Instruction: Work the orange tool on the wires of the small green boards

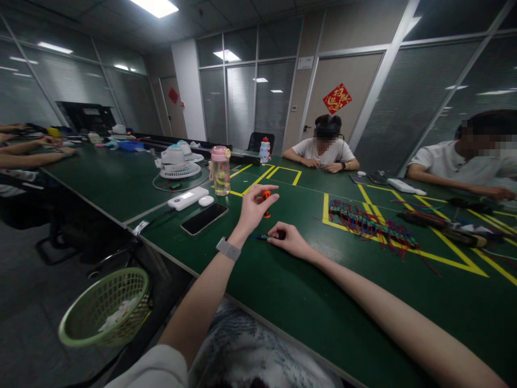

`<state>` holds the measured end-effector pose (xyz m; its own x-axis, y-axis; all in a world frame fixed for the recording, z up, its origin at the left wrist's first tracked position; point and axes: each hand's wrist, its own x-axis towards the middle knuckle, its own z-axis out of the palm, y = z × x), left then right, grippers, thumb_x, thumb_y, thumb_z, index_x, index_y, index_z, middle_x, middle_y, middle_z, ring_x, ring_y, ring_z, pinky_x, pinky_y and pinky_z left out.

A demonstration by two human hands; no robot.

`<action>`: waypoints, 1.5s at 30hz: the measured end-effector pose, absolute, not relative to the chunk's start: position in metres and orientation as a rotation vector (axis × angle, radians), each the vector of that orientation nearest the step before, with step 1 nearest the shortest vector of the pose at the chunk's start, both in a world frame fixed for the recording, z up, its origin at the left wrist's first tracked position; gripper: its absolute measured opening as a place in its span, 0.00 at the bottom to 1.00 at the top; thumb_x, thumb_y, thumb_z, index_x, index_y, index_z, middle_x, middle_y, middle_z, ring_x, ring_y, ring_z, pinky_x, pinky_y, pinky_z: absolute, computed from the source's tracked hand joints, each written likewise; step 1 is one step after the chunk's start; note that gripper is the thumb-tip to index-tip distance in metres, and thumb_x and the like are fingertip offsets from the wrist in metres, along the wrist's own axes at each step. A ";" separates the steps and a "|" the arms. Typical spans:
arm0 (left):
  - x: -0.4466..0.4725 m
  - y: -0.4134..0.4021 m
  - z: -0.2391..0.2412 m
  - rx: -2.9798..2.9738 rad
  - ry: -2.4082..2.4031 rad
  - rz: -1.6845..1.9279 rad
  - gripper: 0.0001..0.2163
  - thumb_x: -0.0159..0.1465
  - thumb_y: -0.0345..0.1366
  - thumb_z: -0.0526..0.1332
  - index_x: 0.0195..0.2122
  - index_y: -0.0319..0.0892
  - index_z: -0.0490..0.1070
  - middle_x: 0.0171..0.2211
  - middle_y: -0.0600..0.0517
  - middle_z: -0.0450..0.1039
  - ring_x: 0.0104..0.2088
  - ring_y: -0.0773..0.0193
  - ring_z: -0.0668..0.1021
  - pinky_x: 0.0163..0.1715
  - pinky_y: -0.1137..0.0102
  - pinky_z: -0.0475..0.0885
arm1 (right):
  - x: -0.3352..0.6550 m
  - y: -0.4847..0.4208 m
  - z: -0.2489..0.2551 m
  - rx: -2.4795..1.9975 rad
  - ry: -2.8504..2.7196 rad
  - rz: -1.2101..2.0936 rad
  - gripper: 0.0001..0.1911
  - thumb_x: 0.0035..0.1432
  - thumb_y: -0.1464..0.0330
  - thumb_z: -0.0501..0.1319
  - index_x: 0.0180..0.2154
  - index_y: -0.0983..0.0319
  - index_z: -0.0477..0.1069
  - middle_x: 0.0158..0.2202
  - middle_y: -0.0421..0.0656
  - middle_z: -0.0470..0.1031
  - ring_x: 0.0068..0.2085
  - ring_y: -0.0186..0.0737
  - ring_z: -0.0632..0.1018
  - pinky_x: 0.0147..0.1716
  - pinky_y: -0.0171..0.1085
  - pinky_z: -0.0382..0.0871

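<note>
My left hand (254, 207) is raised over the green tabletop, around an orange-handled screwdriver (266, 205). The screwdriver stands upright, its thin shaft pointing down. Thumb and index finger stretch out to the right, while the other fingers are partly hidden behind the handle. Just below, my right hand (288, 240) rests on the table and pinches the end of a small circuit board (262, 236) lying flat. A blue wire seems to run from the board's left end. The screwdriver's tip is close above the board; contact cannot be made out.
Left of my hands lie a black phone (204, 218), a white power bank (188, 198) and a pink-lidded bottle (220, 170). White fans (177, 161) stand behind. Rightward is a row of wired circuit boards (371, 223). A green basket (105, 307) stands below. Other people sit around the table.
</note>
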<state>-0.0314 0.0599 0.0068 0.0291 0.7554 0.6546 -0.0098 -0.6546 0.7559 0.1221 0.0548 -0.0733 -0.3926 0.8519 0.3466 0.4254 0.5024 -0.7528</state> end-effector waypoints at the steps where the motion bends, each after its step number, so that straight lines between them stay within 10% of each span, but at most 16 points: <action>1: -0.032 0.060 0.007 1.764 0.781 1.698 0.12 0.56 0.39 0.64 0.40 0.44 0.75 0.41 0.49 0.71 0.41 0.64 0.74 0.39 0.71 0.72 | 0.122 0.054 -0.073 -1.048 -2.009 0.736 0.07 0.47 0.68 0.64 0.31 0.64 0.72 0.26 0.39 0.68 0.29 0.34 0.69 0.30 0.34 0.64; 8: -0.028 0.067 0.003 1.571 0.498 1.532 0.16 0.65 0.38 0.51 0.52 0.45 0.68 0.57 0.47 0.62 0.48 0.59 0.74 0.43 0.66 0.73 | 0.122 0.055 -0.073 -1.044 -2.009 0.732 0.07 0.47 0.68 0.64 0.31 0.64 0.72 0.27 0.39 0.69 0.30 0.34 0.70 0.31 0.35 0.65; 16: -0.031 0.063 0.005 1.732 0.778 1.693 0.13 0.56 0.38 0.64 0.42 0.43 0.74 0.39 0.49 0.72 0.36 0.66 0.75 0.35 0.71 0.72 | 0.123 0.055 -0.074 -1.037 -2.018 0.733 0.07 0.48 0.68 0.64 0.31 0.64 0.72 0.27 0.39 0.69 0.29 0.34 0.69 0.30 0.34 0.65; 24: -0.028 0.070 0.001 1.521 0.488 1.573 0.16 0.65 0.38 0.51 0.52 0.46 0.67 0.55 0.47 0.65 0.47 0.60 0.74 0.42 0.65 0.73 | 0.122 0.056 -0.076 -1.036 -2.007 0.741 0.08 0.48 0.68 0.64 0.31 0.64 0.72 0.27 0.40 0.69 0.29 0.34 0.70 0.31 0.35 0.66; 34: -0.031 0.066 0.003 1.622 0.759 1.757 0.14 0.55 0.38 0.65 0.42 0.42 0.74 0.37 0.50 0.75 0.35 0.66 0.76 0.35 0.71 0.72 | 0.122 0.054 -0.073 -1.033 -2.007 0.746 0.08 0.47 0.67 0.64 0.31 0.64 0.72 0.27 0.39 0.69 0.29 0.33 0.69 0.30 0.35 0.65; 40: -0.032 0.069 0.003 1.674 0.674 1.712 0.13 0.64 0.37 0.53 0.47 0.45 0.72 0.51 0.48 0.70 0.51 0.61 0.71 0.49 0.67 0.68 | 0.123 0.056 -0.075 -1.032 -2.016 0.724 0.08 0.48 0.67 0.64 0.31 0.64 0.72 0.27 0.40 0.69 0.29 0.34 0.70 0.30 0.35 0.65; 45: -0.027 0.070 0.000 1.478 0.553 1.590 0.16 0.63 0.37 0.54 0.52 0.43 0.67 0.51 0.45 0.69 0.42 0.62 0.77 0.40 0.66 0.74 | 0.123 0.056 -0.075 -1.032 -2.023 0.721 0.09 0.48 0.66 0.64 0.32 0.64 0.72 0.27 0.40 0.69 0.29 0.34 0.70 0.30 0.35 0.66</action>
<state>-0.0270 0.0703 0.0003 0.0851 0.8204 0.5654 -0.2925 -0.5219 0.8013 0.1235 0.0556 -0.0752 -0.4019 0.8428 0.3580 0.4268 0.5184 -0.7411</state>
